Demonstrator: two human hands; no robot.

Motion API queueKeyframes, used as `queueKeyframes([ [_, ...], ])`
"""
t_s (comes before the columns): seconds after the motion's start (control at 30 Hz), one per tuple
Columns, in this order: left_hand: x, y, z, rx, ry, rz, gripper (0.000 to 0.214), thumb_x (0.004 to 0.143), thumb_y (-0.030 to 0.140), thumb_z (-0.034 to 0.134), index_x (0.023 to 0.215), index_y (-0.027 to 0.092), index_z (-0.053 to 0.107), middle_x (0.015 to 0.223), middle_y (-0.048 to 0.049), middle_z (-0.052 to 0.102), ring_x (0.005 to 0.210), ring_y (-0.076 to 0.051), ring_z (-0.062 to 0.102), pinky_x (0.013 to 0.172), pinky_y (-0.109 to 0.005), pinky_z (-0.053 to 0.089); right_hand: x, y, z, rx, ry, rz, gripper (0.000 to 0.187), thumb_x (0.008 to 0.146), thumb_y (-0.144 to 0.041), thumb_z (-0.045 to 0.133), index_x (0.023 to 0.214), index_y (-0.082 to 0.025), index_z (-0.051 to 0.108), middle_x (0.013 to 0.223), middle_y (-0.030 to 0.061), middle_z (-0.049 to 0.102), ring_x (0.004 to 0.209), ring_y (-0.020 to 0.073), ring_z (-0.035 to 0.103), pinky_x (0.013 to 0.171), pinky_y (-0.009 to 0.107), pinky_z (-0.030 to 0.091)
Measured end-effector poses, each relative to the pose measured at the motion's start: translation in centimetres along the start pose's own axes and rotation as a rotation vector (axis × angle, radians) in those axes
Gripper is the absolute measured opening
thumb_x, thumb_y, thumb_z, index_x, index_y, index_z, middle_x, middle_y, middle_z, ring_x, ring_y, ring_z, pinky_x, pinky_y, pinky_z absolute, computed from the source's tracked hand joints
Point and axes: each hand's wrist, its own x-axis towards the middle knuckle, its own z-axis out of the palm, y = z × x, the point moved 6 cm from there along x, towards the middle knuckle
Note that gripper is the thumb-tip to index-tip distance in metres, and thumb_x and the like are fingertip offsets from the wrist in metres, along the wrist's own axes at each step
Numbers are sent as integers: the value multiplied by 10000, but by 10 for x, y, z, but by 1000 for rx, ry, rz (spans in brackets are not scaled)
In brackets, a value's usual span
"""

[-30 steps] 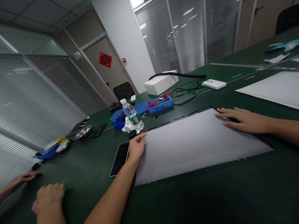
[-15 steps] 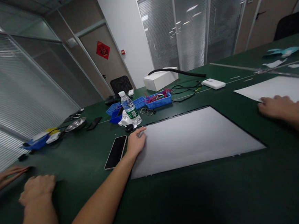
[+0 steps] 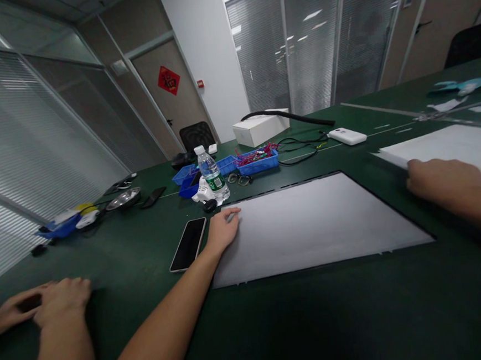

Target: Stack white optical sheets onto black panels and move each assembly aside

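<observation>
Beside a phone (image 3: 188, 244), the left hand (image 3: 223, 230), fingers loosely parted, rests on the left end of a flat-lying white panel (image 3: 311, 227), its long axis running crosswise. Farther right, the right hand (image 3: 444, 182) pinches a white sheet (image 3: 458, 143), whose corner points left.

Left arm (image 3: 162, 322) extended forward, left hand (image 3: 223, 229) palm down; right hand (image 3: 446, 180) out wide, fingers (image 3: 414, 176) curled
</observation>
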Motion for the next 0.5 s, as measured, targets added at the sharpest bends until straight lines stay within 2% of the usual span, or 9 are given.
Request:
queueKeyframes([
  [0.1,0,1,-1,24,3,0,250,817,183,716,1026,248,836,1135,-63,808,1153,-296,726,1125,-415,475,-6,-29,-3,-111,38,55,508,774,-691,521,551,-235,521,652,204,639,1307,533,518,1013,804,292],
  [0.23,0,1,-1,36,-14,25,270,842,168,674,1050,240,831,1161,-65,801,1164,-288,722,1129,-416,475,-19,-94,-2,-198,25,2,484,786,-622,553,533,-209,558,530,136,557,943,440,688,817,731,434],
  [0.3,0,1,0,27,-20,29,271,847,162,664,1046,238,832,1159,-65,801,1169,-289,720,1133,-419,472,-27,-136,-4,-277,24,-45,543,835,-642,477,538,-196,565,512,118,551,728,348,681,693,642,466],
  [0.37,0,2,0,3,-18,22,261,831,154,682,1022,244,835,1145,-59,805,1166,-293,719,1141,-424,466,-35,-178,-8,-287,29,-98,612,888,-675,390,562,-199,592,517,102,566,601,281,643,636,581,451],
  [0.43,0,3,0,-16,-15,13,249,809,150,707,995,250,838,1134,-55,807,1164,-300,716,1146,-430,461,-42,-215,-13,-310,33,-160,659,929,-679,298,573,-213,598,502,77,562,505,223,586,578,496,439],
  [0.5,0,4,0,-7,-18,11,244,809,156,712,996,248,838,1138,-61,805,1168,-311,712,1144,-441,461,-48,-246,-16,-332,-13,-256,615,965,-612,286,619,-234,625,545,57,600,477,199,566,525,413,440],
])
